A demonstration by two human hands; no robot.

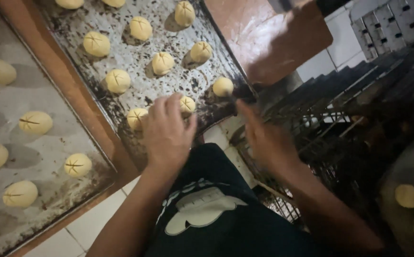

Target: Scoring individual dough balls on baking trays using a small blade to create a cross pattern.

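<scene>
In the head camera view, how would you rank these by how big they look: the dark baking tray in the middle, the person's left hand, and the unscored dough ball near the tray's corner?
1. Dark baking tray, by far the largest.
2. Left hand, resting on the tray's near edge; it is nearer the camera, which may enlarge it.
3. Unscored dough ball, the smallest, clearly smaller than the hand.

Dim warm light, dark right side, right hand (264, 138) motion-blurred.
</scene>
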